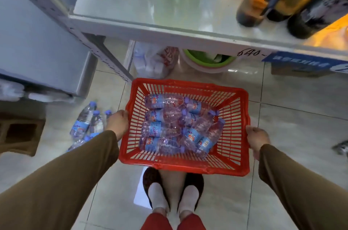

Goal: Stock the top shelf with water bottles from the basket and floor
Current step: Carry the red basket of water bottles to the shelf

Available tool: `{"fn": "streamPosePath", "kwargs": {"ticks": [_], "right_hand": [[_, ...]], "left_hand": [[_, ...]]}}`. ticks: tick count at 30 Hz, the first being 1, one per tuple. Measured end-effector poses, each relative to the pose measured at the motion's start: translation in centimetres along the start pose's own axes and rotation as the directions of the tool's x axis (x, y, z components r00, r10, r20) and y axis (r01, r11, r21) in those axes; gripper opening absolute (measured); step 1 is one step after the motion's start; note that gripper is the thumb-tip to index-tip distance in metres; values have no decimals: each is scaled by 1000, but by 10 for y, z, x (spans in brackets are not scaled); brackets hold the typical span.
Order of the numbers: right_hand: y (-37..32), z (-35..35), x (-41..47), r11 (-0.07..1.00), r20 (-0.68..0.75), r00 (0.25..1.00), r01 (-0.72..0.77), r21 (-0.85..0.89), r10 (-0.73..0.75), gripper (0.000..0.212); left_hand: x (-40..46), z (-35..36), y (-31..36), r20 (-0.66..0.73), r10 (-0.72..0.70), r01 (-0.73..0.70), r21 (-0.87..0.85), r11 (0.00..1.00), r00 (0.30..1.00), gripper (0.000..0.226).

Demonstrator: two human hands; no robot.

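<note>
**Loaded basket held at both side rims, below the shelf**

Red slatted plastic basket gripped at opposite rims: left hand curled over the left edge, right hand curled over the right edge, fingers of both wrapped round the rim and mostly hidden beneath it. Inside, a loose heap of small clear plastic water bottles with blue labels and lilac caps, lying on their sides and overlapping. More of the same bottles on the floor, just left of the left hand.

Probably heavy when full of water; thin slats likely to flex, so best carried from both rims, kept level. Bottles smooth, round, likely to roll and shift; best taken one at a time round the middle.

Glossy pale floor tiles, possibly slick. White glossy shelf board ahead, bearing dark and amber bottles at right, green ones at the back. Top shelf out of sight.
</note>
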State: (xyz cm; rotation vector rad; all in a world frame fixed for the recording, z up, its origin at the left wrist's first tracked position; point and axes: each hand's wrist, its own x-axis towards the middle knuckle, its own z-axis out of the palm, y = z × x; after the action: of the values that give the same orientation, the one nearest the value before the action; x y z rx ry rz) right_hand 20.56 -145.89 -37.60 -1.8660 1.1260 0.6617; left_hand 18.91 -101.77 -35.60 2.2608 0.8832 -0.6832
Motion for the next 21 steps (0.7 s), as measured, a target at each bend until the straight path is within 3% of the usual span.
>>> {"fn": "streamPosePath", "kwargs": {"ticks": [8, 14, 16, 17, 19, 21], "right_hand": [[-6, 23, 29, 1000, 26, 999, 29, -8, -29, 31], [8, 38, 27, 993, -51, 996, 73, -93, -78, 32], [10, 46, 24, 975, -96, 983, 136, -178, -155, 36], [8, 50, 20, 939, -149, 953, 216, -268, -262, 40], [-3, 61, 5, 809, -196, 830, 411, -419, -523, 45], [-12, 80, -11, 736, -93, 768, 561, -378, -633, 49]], "left_hand": [[34, 32, -1, -41, -17, 19, 30, 999, 999, 45], [33, 43, -8, -100, -16, 15, -7, 1000, 995, 45], [31, 45, -11, -90, -12, 7, -55, 998, 996, 45], [30, 46, -12, -125, 33, -38, -40, 998, 992, 46], [29, 50, -11, -237, 260, -236, 127, 964, 936, 54], [26, 54, -5, -212, 519, -460, 272, 845, 828, 55]]}}
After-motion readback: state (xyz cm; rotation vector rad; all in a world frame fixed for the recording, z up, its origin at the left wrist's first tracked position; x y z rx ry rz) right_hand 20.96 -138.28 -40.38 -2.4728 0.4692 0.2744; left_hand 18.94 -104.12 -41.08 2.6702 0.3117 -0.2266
